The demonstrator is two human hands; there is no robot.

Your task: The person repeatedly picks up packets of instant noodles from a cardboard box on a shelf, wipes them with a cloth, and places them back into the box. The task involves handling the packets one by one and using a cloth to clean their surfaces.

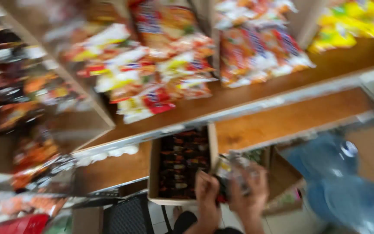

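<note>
Head-worn view, steeply down, close

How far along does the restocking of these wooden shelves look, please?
Partly done, it seems. The upper shelf already carries piles of snack packets. In hand: the left hand and right hand hold a small bundle of packets beside an open cardboard box that looks full. Left: the lower shelf is bare. Blur hides finer detail.

You are looking at wooden shelves (291,119), brown and matt | snack packets (148,78) are shining like glossy plastic foil | cardboard box (154,169) is showing plain matt paper board | water bottles (338,173) are looking like smooth clear blue plastic | your hands (232,193) are gripping a shiny plastic packet (232,171), blurred.
</note>
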